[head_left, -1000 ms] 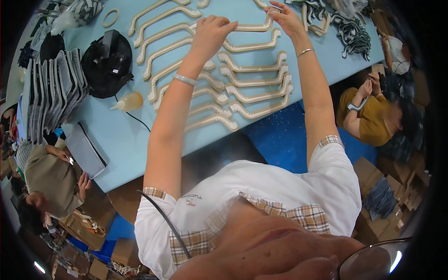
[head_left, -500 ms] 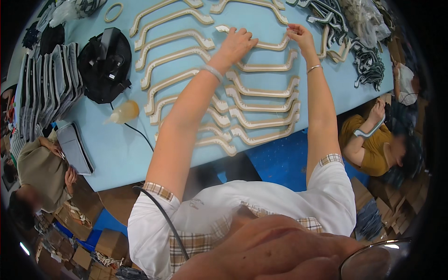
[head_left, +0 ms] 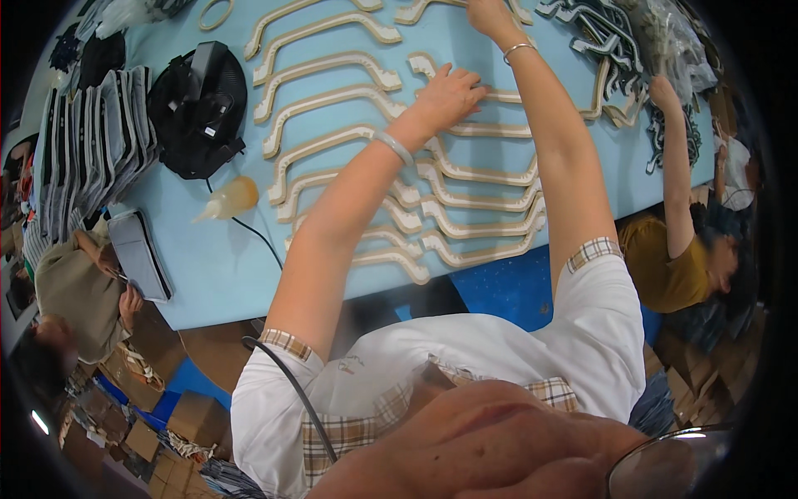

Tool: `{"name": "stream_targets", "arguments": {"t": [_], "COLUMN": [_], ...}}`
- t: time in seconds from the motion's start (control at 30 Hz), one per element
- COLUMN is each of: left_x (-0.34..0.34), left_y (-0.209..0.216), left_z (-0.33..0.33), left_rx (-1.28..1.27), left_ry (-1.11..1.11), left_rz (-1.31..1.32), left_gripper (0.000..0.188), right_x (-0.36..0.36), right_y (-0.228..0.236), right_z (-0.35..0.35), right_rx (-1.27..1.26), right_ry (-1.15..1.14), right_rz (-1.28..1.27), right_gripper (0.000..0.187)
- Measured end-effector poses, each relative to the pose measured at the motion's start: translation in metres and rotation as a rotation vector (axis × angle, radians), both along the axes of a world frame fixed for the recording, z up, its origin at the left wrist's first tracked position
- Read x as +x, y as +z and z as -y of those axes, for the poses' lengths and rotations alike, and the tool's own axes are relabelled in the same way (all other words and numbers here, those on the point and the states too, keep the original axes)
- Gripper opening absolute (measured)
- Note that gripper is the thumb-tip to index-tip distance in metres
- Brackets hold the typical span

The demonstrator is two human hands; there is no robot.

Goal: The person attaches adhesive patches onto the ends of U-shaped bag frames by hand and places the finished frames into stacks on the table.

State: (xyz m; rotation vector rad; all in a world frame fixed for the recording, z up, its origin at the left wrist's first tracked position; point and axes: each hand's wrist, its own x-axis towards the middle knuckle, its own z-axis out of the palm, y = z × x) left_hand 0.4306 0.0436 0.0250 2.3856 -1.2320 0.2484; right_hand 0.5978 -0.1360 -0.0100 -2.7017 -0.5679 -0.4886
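Bent cream strips with tan edges lie in two columns on the pale blue table. My left hand [head_left: 451, 101] rests with fingers stretched over a bent strip [head_left: 422, 65] in the right-hand column, its fingertips near a strip's straight middle. Reaching farther away, my right hand [head_left: 494, 18] is at the top edge of the picture, beside another bent strip [head_left: 413, 12]; its fingertips are cut off, so I cannot see whether it holds anything. Below my left hand, more strips [head_left: 482, 200] lie in a row, and my left forearm covers parts of the left-hand column [head_left: 332, 91].
On the left are a black bag-like item [head_left: 198, 112], a squeeze bottle [head_left: 231, 198] with amber contents and a stack of grey padded pieces [head_left: 96, 150]. Dark bent strips [head_left: 594, 33] pile up at right. Co-workers sit on both sides; the right one's hand [head_left: 663, 93] reaches onto the table.
My right hand has moved farther away and left, off the near strip's right end. My left hand has shifted slightly right and nearer. The right co-worker's arm now stretches toward the dark pile.
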Motion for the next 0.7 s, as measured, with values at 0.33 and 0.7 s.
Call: {"name": "stream_targets", "arguments": {"t": [0.33,0.7], "left_x": [-0.008,-0.013], "left_y": [0.035,0.122], "left_z": [-0.032,-0.081], "left_rx": [-0.275,-1.133], "left_ry": [0.003,0.464], "left_rz": [-0.241,-0.606], "left_gripper": [0.022,0.035], "right_x": [0.007,-0.079], "right_y": [0.038,0.204], "right_z": [-0.005,-0.001], "right_rx": [-0.303,0.135], "right_ry": [-0.046,0.018], "right_rz": [-0.151,-0.105], "right_gripper": [0.012,0.016]}}
